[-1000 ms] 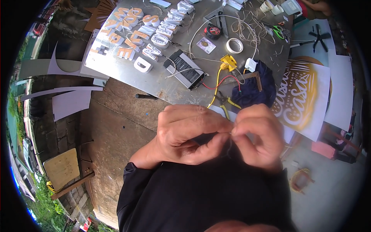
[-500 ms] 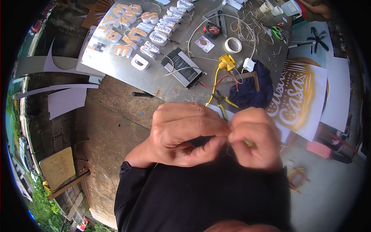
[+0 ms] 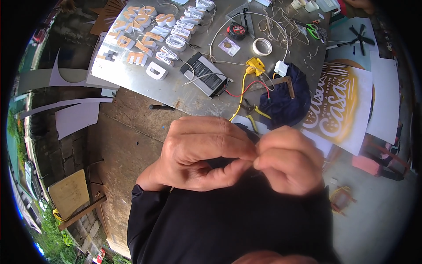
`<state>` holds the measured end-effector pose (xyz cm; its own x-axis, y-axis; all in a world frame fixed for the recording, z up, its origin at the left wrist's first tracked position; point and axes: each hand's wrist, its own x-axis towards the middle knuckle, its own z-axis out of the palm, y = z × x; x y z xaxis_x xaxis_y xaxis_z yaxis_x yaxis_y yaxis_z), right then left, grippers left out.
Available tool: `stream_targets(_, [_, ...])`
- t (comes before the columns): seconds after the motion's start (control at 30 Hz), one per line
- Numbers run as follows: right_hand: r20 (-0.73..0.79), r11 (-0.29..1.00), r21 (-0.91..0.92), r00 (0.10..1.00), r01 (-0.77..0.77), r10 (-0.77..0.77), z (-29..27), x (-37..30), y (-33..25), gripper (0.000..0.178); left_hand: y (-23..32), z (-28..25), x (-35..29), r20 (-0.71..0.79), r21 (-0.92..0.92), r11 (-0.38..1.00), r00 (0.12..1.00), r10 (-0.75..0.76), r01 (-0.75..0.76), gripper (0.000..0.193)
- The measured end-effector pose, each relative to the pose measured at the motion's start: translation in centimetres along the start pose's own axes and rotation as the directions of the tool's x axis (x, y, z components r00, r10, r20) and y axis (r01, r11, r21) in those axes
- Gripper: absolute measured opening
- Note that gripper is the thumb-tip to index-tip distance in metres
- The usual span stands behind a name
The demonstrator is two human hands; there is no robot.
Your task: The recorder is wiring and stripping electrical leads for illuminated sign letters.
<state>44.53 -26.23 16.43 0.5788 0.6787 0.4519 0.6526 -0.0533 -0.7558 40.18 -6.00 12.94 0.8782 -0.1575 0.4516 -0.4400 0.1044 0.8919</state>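
Observation:
Close in front of my dark-sleeved body, my left hand [image 3: 200, 154] and my right hand [image 3: 290, 159] meet at the fingertips. Both are closed in a pinch; whatever lies between the fingers is too small or hidden to make out. Just beyond them on the metal table [image 3: 184, 94] are yellow-handled pliers [image 3: 252, 115], partly covered by my hands. A dark blue cloth [image 3: 292, 105] lies to their right with a rusty metal square [image 3: 290, 88] on it. Farther left sits a silver-and-black power supply [image 3: 204, 75] with red and white wires.
White block letters [image 3: 156, 71] stand in rows at the far left. A yellow socket adapter [image 3: 256, 66], white plug [image 3: 281, 67], tape roll [image 3: 262, 46], tape measure [image 3: 236, 30] and tangled wire [image 3: 281, 28] lie farther back. Right of the table is a yellow-sprayed stencil sheet [image 3: 347, 105].
My right hand has turned and its fingers have curled over more, hiding the opening inside its grip. Both hands sit slightly farther left in the picture, fingertips still together.

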Motion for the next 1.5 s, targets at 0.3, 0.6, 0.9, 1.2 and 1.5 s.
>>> stream_targets(0.3, [-0.026,0.998,0.042,0.998,0.051,-0.050,0.0,-0.2,-0.5,0.025,0.1,0.5,0.0,0.015,-0.016,0.994,0.994,0.108,-0.108,0.010])
stream_targets(0.6, [0.005,0.997,0.053,0.998,0.061,-0.062,0.0,-0.5,-0.4,0.027,-0.1,1.3,-0.6,-0.045,-0.011,0.996,0.995,0.091,-0.092,0.007])
stream_targets(0.9, [0.093,0.999,0.032,0.996,-0.002,-0.001,-0.4,-1.3,0.6,0.030,-0.6,2.4,-1.8,-0.069,-0.083,0.991,0.991,-0.115,0.109,0.009])
stream_targets(1.2, [0.110,0.996,0.048,0.991,-0.080,0.074,-0.7,-1.7,1.4,0.025,-1.7,3.5,-2.3,-0.142,-0.156,0.971,0.969,-0.204,0.182,0.007])
stream_targets(1.5, [0.110,0.997,0.032,0.992,-0.072,0.068,-0.4,-1.9,1.9,0.026,-2.8,4.2,-2.9,-0.172,-0.310,0.913,0.929,-0.328,0.265,0.009])
